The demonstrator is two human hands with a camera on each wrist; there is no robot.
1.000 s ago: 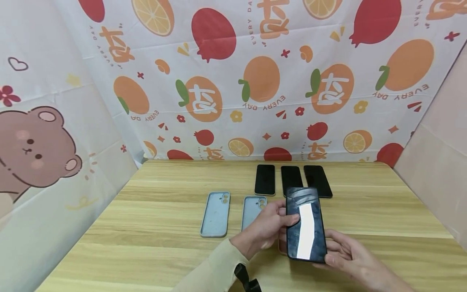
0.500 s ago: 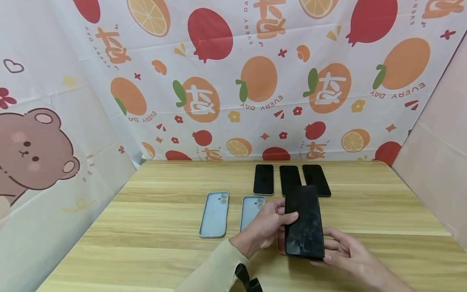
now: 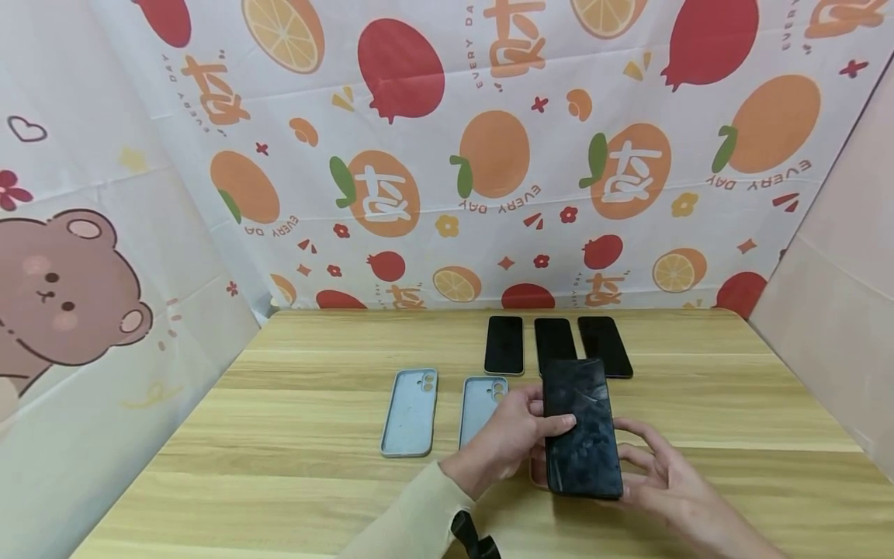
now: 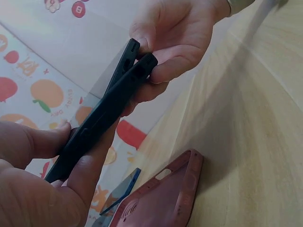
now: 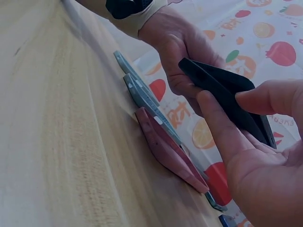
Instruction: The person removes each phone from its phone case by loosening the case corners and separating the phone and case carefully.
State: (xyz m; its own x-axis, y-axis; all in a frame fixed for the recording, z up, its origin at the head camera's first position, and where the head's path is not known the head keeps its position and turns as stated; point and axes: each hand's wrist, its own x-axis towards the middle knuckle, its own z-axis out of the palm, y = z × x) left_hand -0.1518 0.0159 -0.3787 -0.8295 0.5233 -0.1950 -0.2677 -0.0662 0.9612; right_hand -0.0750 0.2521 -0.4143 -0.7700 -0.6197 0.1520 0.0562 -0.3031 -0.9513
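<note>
A black phone is held above the table, screen up, between my two hands. Under it a black phone case shows in the left wrist view; the phone lies at a slant to it, a gap open at the port end. My left hand grips both along the left side, thumb on the screen. My right hand holds the lower right corner, its thumb at the phone's edge and its fingers against the case. Below them a pink phone case lies on the table, mostly hidden in the head view.
Two light blue phone cases lie hollow side up left of the hands; the left forearm covers part of the nearer one. Three dark phones lie in a row farther back on the wooden table. A printed cloth hangs behind.
The bright reflection on the phone's screen has gone as the phone tilted. My right hand's fingers have shifted and spread a little along the side. My left hand keeps its grip.
</note>
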